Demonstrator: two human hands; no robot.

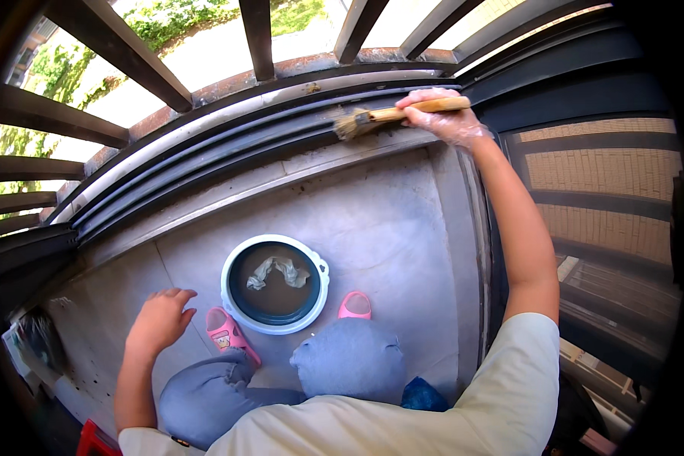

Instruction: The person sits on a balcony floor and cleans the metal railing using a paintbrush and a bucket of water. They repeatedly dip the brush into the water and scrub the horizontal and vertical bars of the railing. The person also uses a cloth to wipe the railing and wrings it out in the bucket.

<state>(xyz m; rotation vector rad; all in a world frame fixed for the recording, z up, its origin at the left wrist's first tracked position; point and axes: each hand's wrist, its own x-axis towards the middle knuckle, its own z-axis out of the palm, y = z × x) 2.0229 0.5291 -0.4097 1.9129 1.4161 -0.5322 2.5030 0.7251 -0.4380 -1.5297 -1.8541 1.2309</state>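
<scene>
In a clear plastic glove, my right hand (442, 121) is closed around the wooden handle of a brush (391, 115). The brush's frayed, pale bristles rest on the dark window track (281, 131) at the far right. My left hand (162, 319) hangs at the lower left over the floor, fingers loosely apart, holding nothing. Between my feet stands a round basin (277, 330) with a white rim, holding murky water. A wet, whitish cloth (287, 267) lies partly in that water.
Dark metal bars (257, 38) rise beyond the track. A pale stone ledge (296, 173) runs below it. A dark-framed panel (600, 167) stands to the right. Pink slippers (224, 328) flank the basin. A blue bag-like item (423, 395) and a red object (95, 441) lie near me.
</scene>
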